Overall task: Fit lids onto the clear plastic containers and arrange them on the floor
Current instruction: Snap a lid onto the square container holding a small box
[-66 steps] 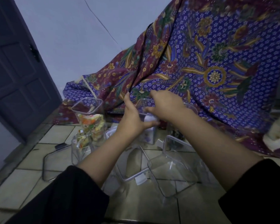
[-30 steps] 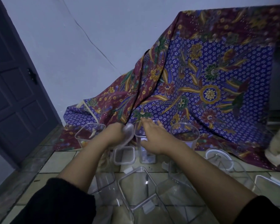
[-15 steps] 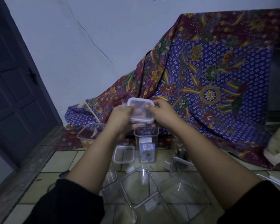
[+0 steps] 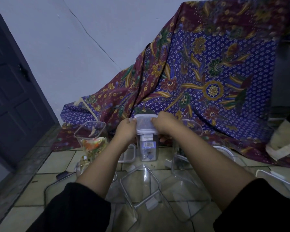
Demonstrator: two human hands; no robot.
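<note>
A tall clear container (image 4: 147,150) with a barcode label stands on the tiled floor at the centre. A white-rimmed clear lid (image 4: 145,124) sits on its top. My left hand (image 4: 126,132) grips the lid's left side and my right hand (image 4: 162,125) grips its right side, fingers curled over the rim. The lid's front latch hangs down. Another loose lid (image 4: 128,154) lies just left of the container, partly hidden by my left forearm.
An open container (image 4: 90,133) holding colourful contents stands at the left; another open one (image 4: 193,127) is at the right. Several clear containers and lids (image 4: 141,186) lie in front of me. A patterned cloth (image 4: 208,72) drapes behind; a dark door (image 4: 12,89) is at the left.
Both hands lowered the lid from above the container onto its top. Earlier, my left hand picked the lid up from the floor.
</note>
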